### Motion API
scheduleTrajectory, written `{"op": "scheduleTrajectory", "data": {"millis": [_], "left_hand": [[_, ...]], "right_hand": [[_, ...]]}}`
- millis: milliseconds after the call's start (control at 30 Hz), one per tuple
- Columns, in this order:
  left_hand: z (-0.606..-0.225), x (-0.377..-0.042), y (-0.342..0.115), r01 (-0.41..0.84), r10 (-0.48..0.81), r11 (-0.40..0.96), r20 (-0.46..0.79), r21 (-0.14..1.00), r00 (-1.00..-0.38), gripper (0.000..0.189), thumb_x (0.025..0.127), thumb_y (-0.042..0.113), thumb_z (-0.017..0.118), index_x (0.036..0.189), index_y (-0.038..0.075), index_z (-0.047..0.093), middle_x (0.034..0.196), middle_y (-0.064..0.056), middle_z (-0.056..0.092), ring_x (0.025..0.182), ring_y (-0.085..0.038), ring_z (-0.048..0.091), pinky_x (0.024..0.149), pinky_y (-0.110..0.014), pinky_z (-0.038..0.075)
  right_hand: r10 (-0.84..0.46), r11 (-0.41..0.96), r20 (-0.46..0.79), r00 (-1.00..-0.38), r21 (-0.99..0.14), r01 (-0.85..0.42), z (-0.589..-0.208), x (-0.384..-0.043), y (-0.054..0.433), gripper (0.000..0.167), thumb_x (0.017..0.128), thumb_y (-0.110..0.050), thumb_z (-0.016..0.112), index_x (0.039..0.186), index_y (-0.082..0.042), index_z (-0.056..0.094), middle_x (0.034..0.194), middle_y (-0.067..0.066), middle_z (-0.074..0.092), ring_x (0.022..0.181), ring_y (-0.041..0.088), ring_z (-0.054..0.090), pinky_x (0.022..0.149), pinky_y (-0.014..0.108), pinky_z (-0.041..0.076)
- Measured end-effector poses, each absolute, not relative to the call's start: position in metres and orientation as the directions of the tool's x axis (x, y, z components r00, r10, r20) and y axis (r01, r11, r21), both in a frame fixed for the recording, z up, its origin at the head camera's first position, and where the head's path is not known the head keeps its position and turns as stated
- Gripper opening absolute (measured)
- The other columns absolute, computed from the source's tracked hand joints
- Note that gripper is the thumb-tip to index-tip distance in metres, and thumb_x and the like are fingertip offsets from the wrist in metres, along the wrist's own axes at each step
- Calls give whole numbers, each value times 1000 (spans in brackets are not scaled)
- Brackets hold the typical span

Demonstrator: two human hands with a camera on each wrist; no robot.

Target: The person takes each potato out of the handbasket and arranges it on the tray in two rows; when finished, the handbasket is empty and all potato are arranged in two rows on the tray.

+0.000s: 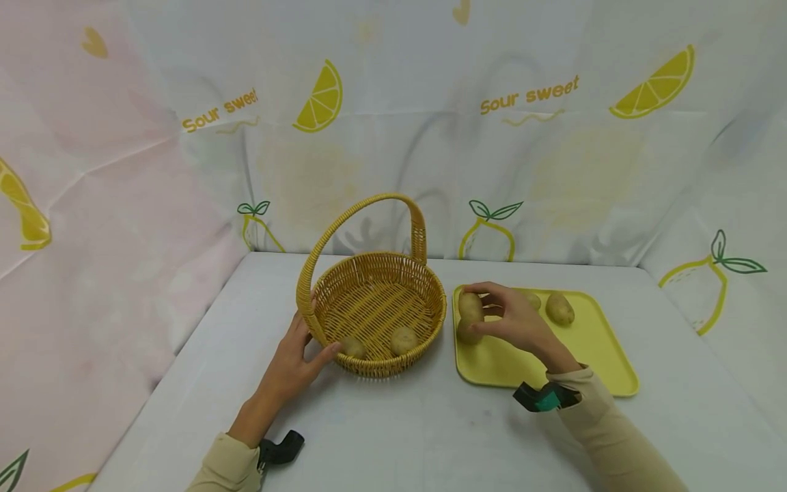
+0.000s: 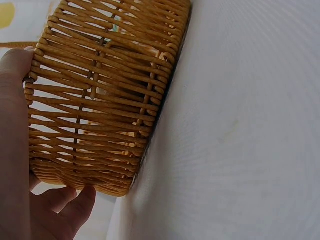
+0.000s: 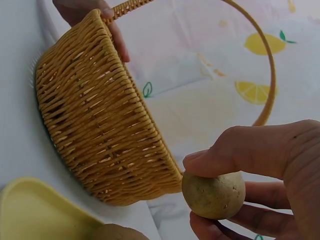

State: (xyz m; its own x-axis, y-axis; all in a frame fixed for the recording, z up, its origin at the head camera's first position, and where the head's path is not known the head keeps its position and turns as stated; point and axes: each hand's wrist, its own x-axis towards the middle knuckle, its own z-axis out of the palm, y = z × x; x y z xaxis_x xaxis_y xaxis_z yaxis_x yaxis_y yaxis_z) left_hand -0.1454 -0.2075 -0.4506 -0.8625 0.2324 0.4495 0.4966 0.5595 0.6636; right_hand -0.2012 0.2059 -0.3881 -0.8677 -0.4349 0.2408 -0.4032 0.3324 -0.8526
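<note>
I'm apparently loading, left hand (image 1: 292, 362) gripping a round yellow wicker basket (image 1: 376, 311), right hand (image 1: 518, 320) pinching a rounded tan potato (image 3: 214, 196) needing lifting across.

Potatoes (image 1: 559, 309), six that I can see from here: two in the basket (image 1: 375, 307), three on the tray (image 1: 599, 348), one in the right hand (image 1: 516, 318). Baskets, one; handle (image 1: 359, 206), one. Trays, one. Tables (image 1: 393, 437), one. Hands, two, counting the left hand (image 1: 292, 362). Sleeves (image 1: 227, 465), two. Black wrist devices (image 1: 281, 448), two. Back cloth (image 1: 393, 164) prints: lemon slices (image 1: 321, 97), two; "sour sweet" lettering (image 1: 530, 96), two; leafed lemons (image 1: 488, 236), two.
</note>
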Motion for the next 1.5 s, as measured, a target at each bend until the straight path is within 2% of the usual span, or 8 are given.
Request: {"op": "scheduleTrajectory", "data": {"millis": [433, 667, 933, 1200, 1500], "left_hand": [[-451, -146, -208, 492, 233, 567, 444, 661, -865, 89, 98, 23, 75, 165, 0, 20, 169, -16, 20, 151, -35, 29, 107, -57, 45], [-451, -146, -208, 493, 233, 562, 445, 664, -865, 89, 98, 23, 75, 165, 0, 21, 169, -16, 22, 150, -35, 30, 107, -58, 45], [-453, -147, -208, 500, 240, 568, 449, 654, -861, 89, 99, 24, 75, 165, 1, 20, 170, -15, 18, 151, -36, 28, 106, -57, 45], [-452, -147, -208, 502, 238, 565, 453, 654, -859, 89, 98, 23, 76, 165, 0, 21, 170, -15, 19, 151, -35, 27, 107, -57, 45], [-452, -146, -208, 503, 236, 565, 455, 655, -858, 90, 98, 22, 76, 165, 0, 21, 169, -17, 21, 151, -37, 28, 108, -58, 44]], "right_hand": [[-384, 366, 253, -888, -841, -398, -394, -194, 226, 60, 79, 3, 87, 134, 7, 64, 129, 19, 66, 110, 34, 65, 94, 39, 56], [-363, 384, 254, -896, -836, -393, -400, -190, 235, 61, 77, 5, 88, 132, 10, 63, 129, 23, 64, 107, 37, 64, 91, 42, 58], [-346, 425, 242, -907, -821, -381, -407, -183, 246, 61, 80, 1, 88, 134, 10, 61, 129, 22, 62, 108, 37, 64, 92, 51, 57], [-327, 444, 242, -913, -814, -375, -412, -181, 251, 61, 80, -1, 89, 133, 10, 61, 127, 20, 63, 106, 36, 65, 90, 51, 57], [-297, 514, 217, -930, -784, -347, -420, -184, 255, 60, 81, -5, 88, 134, 8, 63, 129, 22, 63, 107, 37, 65, 82, 37, 59]]}}
